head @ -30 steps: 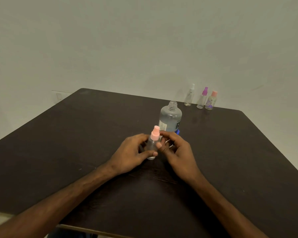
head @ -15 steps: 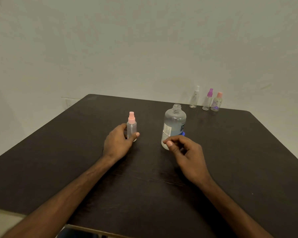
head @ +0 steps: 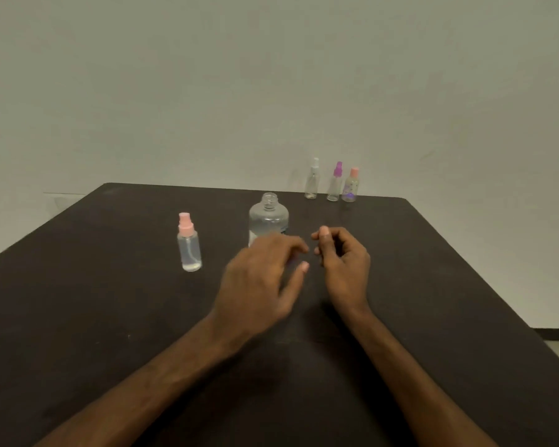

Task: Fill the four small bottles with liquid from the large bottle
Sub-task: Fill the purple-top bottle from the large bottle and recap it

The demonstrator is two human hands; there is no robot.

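The large clear bottle [head: 268, 218] stands uncapped mid-table, with liquid in it. A small spray bottle with a pink top [head: 189, 245] stands alone to its left, holding clear liquid. Three more small bottles stand in a row at the far edge: a white-topped one [head: 312, 181], a purple-topped one [head: 335, 184] and a pink-capped one [head: 351, 187]. My left hand [head: 261, 280] hovers in front of the large bottle with relaxed fingers, hiding its lower part. My right hand [head: 343, 263] is just right of it, fingers loosely curled, nothing visible in it.
The dark table [head: 104, 317] has a rounded far right corner close to a plain wall. A bit of blue [head: 284, 229] shows at the large bottle's right side. A strip of floor shows at the right edge.
My left hand has let go of the pink-topped spray bottle, which stays at the left, and moved right in front of the large bottle. My right hand shifted slightly right.
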